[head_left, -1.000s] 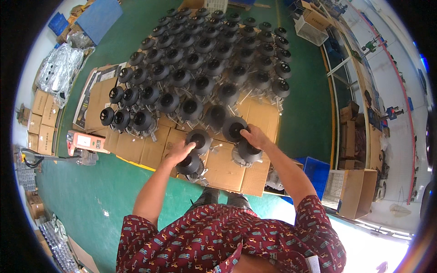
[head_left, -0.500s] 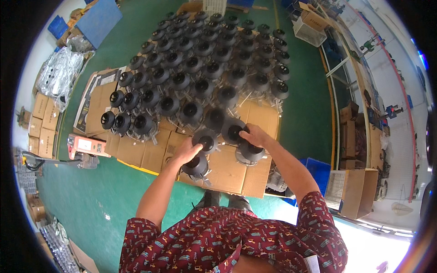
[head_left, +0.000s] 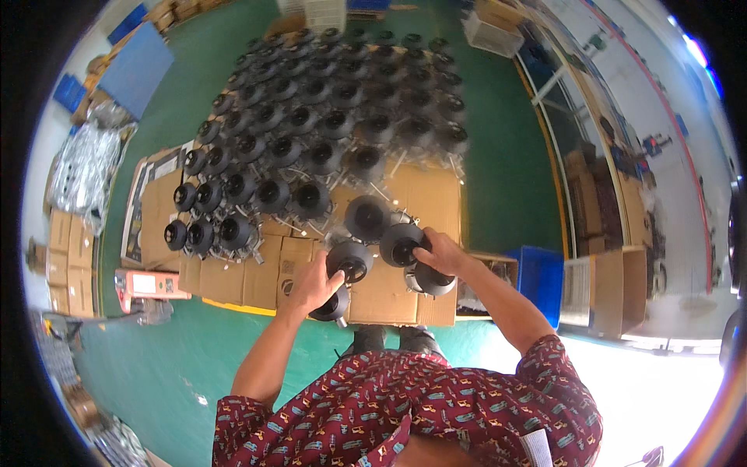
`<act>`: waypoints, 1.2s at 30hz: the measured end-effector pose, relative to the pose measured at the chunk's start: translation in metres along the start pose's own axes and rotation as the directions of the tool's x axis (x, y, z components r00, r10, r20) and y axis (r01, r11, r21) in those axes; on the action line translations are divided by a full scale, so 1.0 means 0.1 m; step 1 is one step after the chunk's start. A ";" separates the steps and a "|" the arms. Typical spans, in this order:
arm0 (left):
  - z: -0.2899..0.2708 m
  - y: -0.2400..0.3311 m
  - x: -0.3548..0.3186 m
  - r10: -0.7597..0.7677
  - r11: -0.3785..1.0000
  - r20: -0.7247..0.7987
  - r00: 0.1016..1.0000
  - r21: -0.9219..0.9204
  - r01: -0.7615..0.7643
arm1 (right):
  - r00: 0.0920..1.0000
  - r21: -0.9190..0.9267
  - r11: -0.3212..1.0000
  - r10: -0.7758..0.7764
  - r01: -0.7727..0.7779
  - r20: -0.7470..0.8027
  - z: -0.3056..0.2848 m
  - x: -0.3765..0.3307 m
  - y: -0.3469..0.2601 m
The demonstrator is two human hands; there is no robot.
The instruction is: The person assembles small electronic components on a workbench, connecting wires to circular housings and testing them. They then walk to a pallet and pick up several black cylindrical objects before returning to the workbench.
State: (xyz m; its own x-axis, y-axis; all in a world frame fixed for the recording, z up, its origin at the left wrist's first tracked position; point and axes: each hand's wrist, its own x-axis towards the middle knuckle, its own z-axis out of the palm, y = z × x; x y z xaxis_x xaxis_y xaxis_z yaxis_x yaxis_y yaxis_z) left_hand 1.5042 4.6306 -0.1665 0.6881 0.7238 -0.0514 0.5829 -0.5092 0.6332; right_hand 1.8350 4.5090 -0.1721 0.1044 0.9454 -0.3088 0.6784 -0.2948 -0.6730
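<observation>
My left hand [head_left: 312, 285] is closed on a black dome-shaped part [head_left: 349, 261], its thumb on the top near the dark centre. The fingers of my right hand [head_left: 442, 255] grip a second black dome-shaped part [head_left: 402, 244], thumb likewise on top. Under and beside these, another dome [head_left: 331, 304] shows below my left hand, and one more [head_left: 433, 279] below my right; I cannot tell whether they touch the held ones. Just beyond the held pair is a further dome [head_left: 367, 217] with pale metal brackets. The undersides of the held parts are hidden.
Several rows of such domes on metal brackets stand ahead on flattened cardboard [head_left: 385, 292]. To the right are a blue bin [head_left: 538, 284] and an open carton [head_left: 618, 292]. A red-and-white pallet-truck handle [head_left: 148, 284] stands at left, near stacked cartons [head_left: 68, 237].
Both hands, still gripping their domes, have come closer to the cardboard's near edge. The head view has also shifted, moving the rows left in the picture.
</observation>
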 end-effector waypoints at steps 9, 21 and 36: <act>-0.01 0.49 0.01 0.111 0.990 0.286 0.952 -0.110 -0.083 | 0.951 0.113 0.980 0.185 -0.161 -0.250 0.22 -1.40 0.02; 1.11 1.76 1.06 0.476 0.864 0.725 0.498 -0.280 -0.418 | 0.590 0.552 0.768 0.620 -0.324 -0.517 0.79 -2.74 0.55; 3.98 3.94 0.31 0.490 0.407 0.728 -0.479 -0.677 -0.613 | -0.414 0.947 0.231 0.857 -0.225 -0.308 2.02 -4.36 0.08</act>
State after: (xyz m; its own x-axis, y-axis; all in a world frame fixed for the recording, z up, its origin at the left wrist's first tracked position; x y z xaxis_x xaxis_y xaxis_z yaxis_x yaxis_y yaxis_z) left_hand 1.9267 4.2670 -0.2258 0.2708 -0.9354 -0.2273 -0.4775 -0.3356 0.8120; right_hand 1.6479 4.0658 -0.1792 0.7616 -0.6011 -0.2421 -0.5552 -0.4125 -0.7222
